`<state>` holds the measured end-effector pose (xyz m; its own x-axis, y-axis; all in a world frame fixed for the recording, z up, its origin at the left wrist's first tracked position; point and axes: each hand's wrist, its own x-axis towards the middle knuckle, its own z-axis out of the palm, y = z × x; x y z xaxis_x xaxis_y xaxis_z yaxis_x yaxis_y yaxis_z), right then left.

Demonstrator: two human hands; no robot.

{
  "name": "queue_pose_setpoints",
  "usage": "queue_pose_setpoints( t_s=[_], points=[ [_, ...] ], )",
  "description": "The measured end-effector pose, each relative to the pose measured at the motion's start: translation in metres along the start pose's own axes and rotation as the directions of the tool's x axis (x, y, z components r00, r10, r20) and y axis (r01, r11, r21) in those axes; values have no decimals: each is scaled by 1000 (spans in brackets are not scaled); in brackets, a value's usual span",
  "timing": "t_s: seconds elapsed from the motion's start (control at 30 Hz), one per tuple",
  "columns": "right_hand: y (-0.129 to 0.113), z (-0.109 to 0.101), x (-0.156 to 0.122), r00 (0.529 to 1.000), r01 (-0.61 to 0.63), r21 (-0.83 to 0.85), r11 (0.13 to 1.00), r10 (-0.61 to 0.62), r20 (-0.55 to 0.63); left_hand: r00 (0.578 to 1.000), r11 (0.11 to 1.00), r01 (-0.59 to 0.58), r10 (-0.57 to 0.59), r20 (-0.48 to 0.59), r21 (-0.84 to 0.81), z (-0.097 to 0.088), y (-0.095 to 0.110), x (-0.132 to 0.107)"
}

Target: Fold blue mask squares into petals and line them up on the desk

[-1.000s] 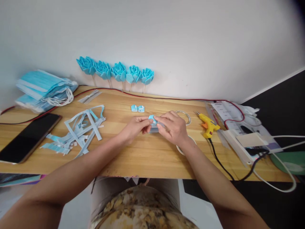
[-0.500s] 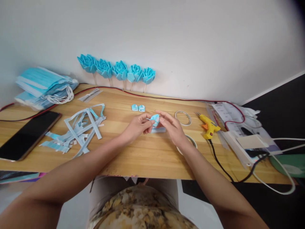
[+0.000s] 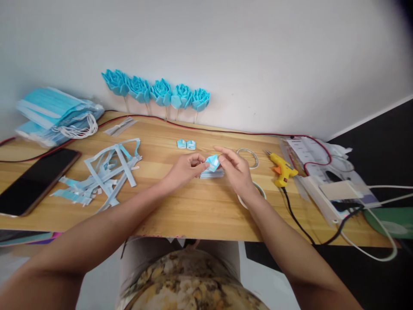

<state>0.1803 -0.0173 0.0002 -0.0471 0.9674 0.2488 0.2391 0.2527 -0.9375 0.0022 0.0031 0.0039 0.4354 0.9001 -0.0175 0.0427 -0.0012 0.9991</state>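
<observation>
Blue, pleated mask fabric makes up the small folded piece (image 3: 213,162), which is held just above the worktop (image 3: 193,206), slightly beyond the middle of the bare wood and between the two hands.

Left hand (image 3: 183,170): thumb and forefinger are pinched narrow on the piece's left edge; the other fingers are curled under.

Right hand (image 3: 237,172): thumb and forefinger (image 3: 226,155) close on the right, upper edge; the remaining fingers lie loosely extended.

Relation noted: the piece lies at the fingertips of both hands, neither clearly nearer. Its long axis runs roughly left to right, tilted, with one corner pointing down toward a flat pile of blue strips (image 3: 211,173) directly beneath it. Whether piece and pile touch cannot be told.

Surroundings: two small folded pieces (image 3: 186,144) lie side by side just beyond the left hand. A tape ring (image 3: 248,157) lies just beyond the right hand, and a second tape roll (image 3: 258,189) is partly hidden under the right wrist. A yellow glue gun (image 3: 282,165) lies to the right, well apart from the fingers. Cut blue offcuts (image 3: 103,172) are heaped to the left.
</observation>
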Motion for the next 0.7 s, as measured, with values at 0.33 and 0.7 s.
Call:
queue_pose_setpoints(
  t_s=[0.33,0.7],
  points=[
    [1,-1,0,999,16,-53,998,-18,-35,999,998,8,-10,33,61,2,-5,0],
    [2,0,0,997,58,-66,996,-54,59,997,998,-58,57,-47,-24,-2,1,-1]
  ],
)
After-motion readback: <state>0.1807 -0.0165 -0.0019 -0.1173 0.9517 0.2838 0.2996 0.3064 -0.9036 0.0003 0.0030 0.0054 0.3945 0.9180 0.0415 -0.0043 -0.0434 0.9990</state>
